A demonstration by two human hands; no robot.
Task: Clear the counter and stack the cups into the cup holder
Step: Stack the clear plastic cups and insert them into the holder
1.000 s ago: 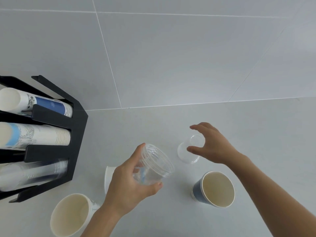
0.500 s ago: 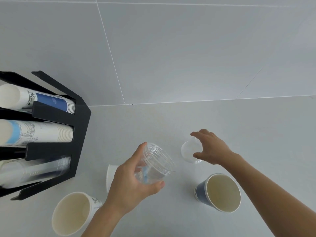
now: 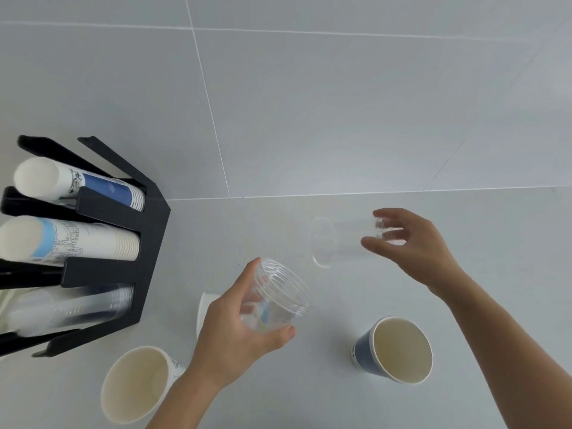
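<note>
My left hand [image 3: 235, 332] grips a stack of clear plastic cups [image 3: 275, 295], tilted with the mouth toward the upper right. My right hand [image 3: 411, 246] holds a single clear cup [image 3: 337, 243] by its base, lying sideways in the air with its mouth facing left. The black cup holder [image 3: 148, 243] stands at the left with three rows of stacked cups: blue-and-white paper, light-blue printed paper, and clear plastic at the bottom. On the counter stand a dark blue paper cup [image 3: 396, 348], a white printed paper cup [image 3: 139, 382] and a small white cup [image 3: 205, 311] partly hidden behind my left hand.
The grey counter [image 3: 309, 382] meets a grey tiled wall [image 3: 340, 103] behind. The holder's open ends face right, toward the loose cups.
My right hand has picked the single clear cup up off the counter and turned it sideways, mouth toward the left. My left hand holds its clear stack about where it was.
</note>
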